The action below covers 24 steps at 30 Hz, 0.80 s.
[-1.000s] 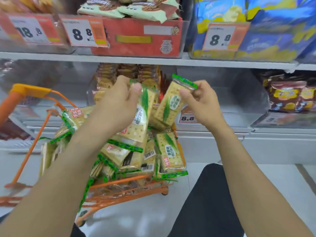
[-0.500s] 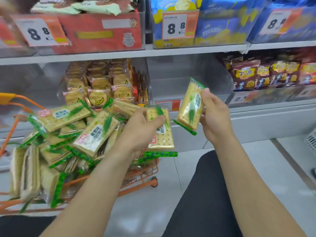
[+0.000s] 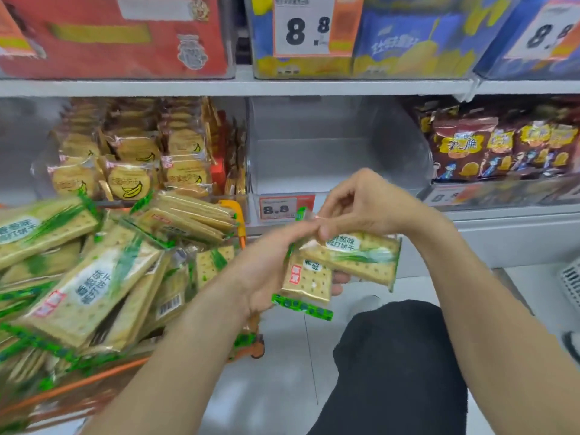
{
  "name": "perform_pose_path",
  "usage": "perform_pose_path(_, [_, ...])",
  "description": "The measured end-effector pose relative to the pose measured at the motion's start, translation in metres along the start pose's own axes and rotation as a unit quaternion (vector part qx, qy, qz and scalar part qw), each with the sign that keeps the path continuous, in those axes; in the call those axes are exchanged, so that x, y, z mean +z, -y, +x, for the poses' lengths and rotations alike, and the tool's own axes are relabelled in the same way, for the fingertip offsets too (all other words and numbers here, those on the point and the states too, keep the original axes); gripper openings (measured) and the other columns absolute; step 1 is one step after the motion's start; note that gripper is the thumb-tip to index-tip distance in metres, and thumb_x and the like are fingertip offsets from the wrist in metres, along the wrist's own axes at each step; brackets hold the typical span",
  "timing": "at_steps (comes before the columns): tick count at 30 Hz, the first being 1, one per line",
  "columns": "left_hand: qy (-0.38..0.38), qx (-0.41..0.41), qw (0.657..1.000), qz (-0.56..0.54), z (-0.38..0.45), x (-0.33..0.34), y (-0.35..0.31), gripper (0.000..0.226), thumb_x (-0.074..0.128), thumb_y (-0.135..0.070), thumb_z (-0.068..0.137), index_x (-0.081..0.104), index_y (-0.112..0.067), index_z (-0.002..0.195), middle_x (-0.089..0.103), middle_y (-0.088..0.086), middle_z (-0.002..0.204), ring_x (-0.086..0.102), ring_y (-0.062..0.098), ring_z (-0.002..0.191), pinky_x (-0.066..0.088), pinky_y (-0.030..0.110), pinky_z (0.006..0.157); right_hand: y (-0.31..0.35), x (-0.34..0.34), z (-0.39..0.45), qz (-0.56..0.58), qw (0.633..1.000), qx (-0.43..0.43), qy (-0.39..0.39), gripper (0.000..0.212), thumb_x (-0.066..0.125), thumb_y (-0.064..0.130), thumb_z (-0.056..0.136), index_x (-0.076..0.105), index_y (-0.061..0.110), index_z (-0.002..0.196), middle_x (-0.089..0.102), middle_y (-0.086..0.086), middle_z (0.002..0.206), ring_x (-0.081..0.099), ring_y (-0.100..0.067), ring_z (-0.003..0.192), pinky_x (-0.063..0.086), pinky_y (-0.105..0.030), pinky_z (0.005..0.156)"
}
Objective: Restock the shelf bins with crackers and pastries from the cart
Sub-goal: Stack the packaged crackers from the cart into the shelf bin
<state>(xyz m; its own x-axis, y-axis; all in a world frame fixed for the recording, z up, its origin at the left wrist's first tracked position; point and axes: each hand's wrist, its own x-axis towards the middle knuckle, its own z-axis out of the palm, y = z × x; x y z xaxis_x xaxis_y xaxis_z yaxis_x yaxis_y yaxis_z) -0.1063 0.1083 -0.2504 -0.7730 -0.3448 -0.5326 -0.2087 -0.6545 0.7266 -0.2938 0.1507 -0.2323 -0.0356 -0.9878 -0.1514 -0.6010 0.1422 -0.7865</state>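
Note:
My left hand (image 3: 270, 262) grips a green-trimmed cracker pack (image 3: 309, 279) held upright in front of me. My right hand (image 3: 367, 204) pinches a second cracker pack (image 3: 361, 257) lying sideways across the first, so the two packs overlap and my fingertips meet above them. To the left, an orange cart (image 3: 240, 221) is heaped with several more of the same packs (image 3: 91, 277). Straight behind my hands is a clear shelf bin (image 3: 314, 152) with nothing visible in it and a red 8.8 price tag (image 3: 285, 208) on its front.
A bin of banana biscuit packs (image 3: 131, 177) stands left of the clear bin, and a bin of brown snack bags (image 3: 502, 146) stands to its right. The upper shelf holds red (image 3: 125, 32) and blue boxes (image 3: 408, 42). My dark-clothed knee (image 3: 398, 356) is below my hands, over white floor.
My hands have come together and dropped lower: the right pack now lies across the left pack. The view has shifted right and closer to the shelf.

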Motion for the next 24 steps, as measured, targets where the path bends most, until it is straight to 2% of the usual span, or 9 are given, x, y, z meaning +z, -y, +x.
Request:
perform_pose_path(3, [-0.042, 0.02, 0.998, 0.03, 0.015, 0.002, -0.004, 0.031, 0.055, -0.027, 0.1, 0.062, -0.001, 0.116, 0.072, 0.031, 0.094, 0.073, 0.036, 0.077, 0.061, 0.046, 0.072, -0.012, -0.021, 0.015, 0.011, 0.999, 0.011, 0.041, 0.063, 0.088, 0.052, 0.037, 0.068, 0.019, 0.087, 0.074, 0.0, 0.077, 0.062, -0.009, 0.06, 0.051, -0.029, 0.062])
perform_pose_path(6, [-0.07, 0.061, 0.996, 0.004, 0.028, 0.001, -0.008, 0.031, 0.054, -0.024, 0.101, 0.059, 0.002, 0.117, 0.072, 0.028, 0.096, 0.074, 0.036, 0.081, 0.062, 0.047, 0.071, -0.034, -0.047, 0.018, 0.011, 0.994, 0.028, 0.108, 0.073, 0.095, 0.047, 0.039, 0.063, 0.029, 0.102, 0.07, 0.006, 0.102, 0.069, -0.016, 0.083, 0.057, -0.03, 0.067])
perform_pose_path(8, [-0.091, 0.093, 0.991, -0.011, 0.035, 0.003, -0.011, 0.029, 0.057, -0.024, 0.099, 0.054, -0.005, 0.12, 0.073, 0.023, 0.099, 0.074, 0.037, 0.084, 0.061, 0.05, 0.071, -0.048, -0.061, 0.019, 0.001, 0.992, 0.046, 0.121, 0.07, 0.097, 0.043, 0.045, 0.063, 0.033, 0.106, 0.068, 0.008, 0.108, 0.07, -0.019, 0.092, 0.056, -0.027, 0.07])
perform_pose_path(11, [-0.129, 0.128, 0.983, -0.008, 0.042, 0.006, -0.012, 0.03, 0.063, -0.027, 0.095, 0.053, -0.015, 0.121, 0.074, 0.016, 0.104, 0.073, 0.039, 0.086, 0.06, 0.054, 0.073, -0.064, -0.069, 0.028, 0.052, 0.99, 0.044, 0.127, 0.059, 0.094, 0.022, 0.055, 0.064, 0.017, 0.106, 0.073, -0.006, 0.102, 0.072, -0.029, 0.093, 0.059, -0.034, 0.074])
perform_pose_path(14, [-0.151, 0.126, 0.98, 0.011, 0.043, 0.004, -0.014, 0.026, 0.062, -0.032, 0.096, 0.063, -0.016, 0.116, 0.074, 0.018, 0.102, 0.073, 0.041, 0.085, 0.061, 0.052, 0.071, -0.074, -0.063, 0.039, 0.21, 0.976, 0.016, 0.062, 0.053, 0.087, 0.002, 0.057, 0.061, 0.008, 0.104, 0.075, -0.01, 0.093, 0.073, -0.024, 0.084, 0.058, -0.028, 0.064])
perform_pose_path(16, [-0.155, 0.106, 0.982, 0.007, 0.04, 0.002, -0.015, 0.028, 0.062, -0.028, 0.096, 0.065, -0.009, 0.116, 0.072, 0.024, 0.102, 0.071, 0.044, 0.089, 0.061, 0.053, 0.07, -0.08, -0.052, 0.046, 0.336, 0.942, 0.011, 0.021, 0.065, 0.086, 0.004, 0.056, 0.059, 0.007, 0.115, 0.075, -0.01, 0.093, 0.073, -0.022, 0.081, 0.059, -0.028, 0.066])
perform_pose_path(18, [-0.157, 0.096, 0.983, 0.009, 0.036, 0.001, -0.016, 0.027, 0.063, -0.021, 0.094, 0.065, -0.004, 0.115, 0.071, 0.028, 0.105, 0.068, 0.047, 0.095, 0.057, 0.062, 0.077, -0.082, -0.036, 0.048, 0.409, 0.912, 0.01, 0.024, 0.079, 0.088, 0.011, 0.059, 0.055, 0.005, 0.13, 0.074, -0.014, 0.102, 0.072, -0.025, 0.089, 0.059, -0.033, 0.078])
perform_pose_path(21, [-0.159, 0.083, 0.983, 0.046, 0.028, -0.002, -0.02, 0.022, 0.06, -0.01, 0.092, 0.065, -0.003, 0.112, 0.068, 0.032, 0.105, 0.067, 0.051, 0.097, 0.052, 0.066, 0.085, -0.074, -0.016, 0.041, 0.406, 0.912, 0.007, 0.061, 0.063, 0.075, 0.02, 0.081, 0.052, 0.002, 0.136, 0.067, -0.016, 0.118, 0.067, -0.027, 0.102, 0.056, -0.041, 0.087])
perform_pose_path(24, [-0.153, 0.1, 0.982, 0.048, 0.022, -0.004, -0.025, 0.025, 0.057, -0.002, 0.09, 0.066, 0.001, 0.113, 0.065, 0.035, 0.111, 0.065, 0.051, 0.102, 0.052, 0.067, 0.086, -0.066, -0.013, 0.035, 0.389, 0.916, 0.007, 0.097, 0.053, 0.061, 0.015, 0.091, 0.048, -0.003, 0.139, 0.065, -0.016, 0.119, 0.067, -0.029, 0.103, 0.059, -0.041, 0.081])
